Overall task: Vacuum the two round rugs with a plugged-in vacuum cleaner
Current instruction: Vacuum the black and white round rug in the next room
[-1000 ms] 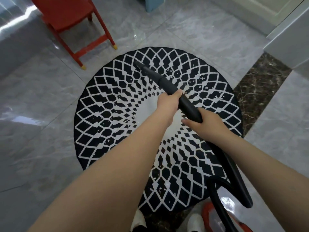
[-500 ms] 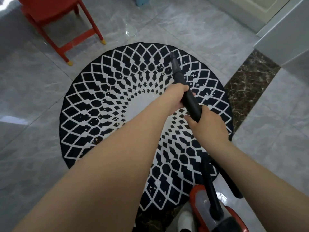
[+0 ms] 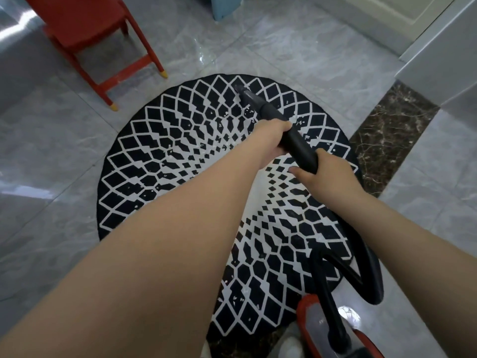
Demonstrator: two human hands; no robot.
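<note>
Floor [image 3: 64, 177]: grey glossy tile with a dark marble strip on the right; it carries everything here.
Rug [image 3: 160, 182]: round, black and white diamond pattern, lying flat in the middle of the floor; its near edge reaches the person's feet. Only this one rug is in view (the second is out of frame).
Red chair [image 3: 85, 29]: stands off the rug's far left edge, one leg tip near the rim but apart from it.
Vacuum body [image 3: 343, 332]: red and grey, at the rug's near right edge, partly cut off by the frame.
Hose [image 3: 371, 277]: black, loops from the body up to the wand.
Wand [image 3: 296, 144]: black; its long axis runs from near right to far left, nozzle tip pointing at the rug's far edge and resting on or just above the pile (I cannot tell which).
Left hand [image 3: 271, 140]: wrapped closed around the wand's forward part.
Right hand [image 3: 327, 174]: closed around the rear grip, thumb showing.
Risk: in my judgement the narrow nozzle could suck up and lift the thin rug, bunching it; a long reach could also tug the hose and drag or tip the body.
</note>
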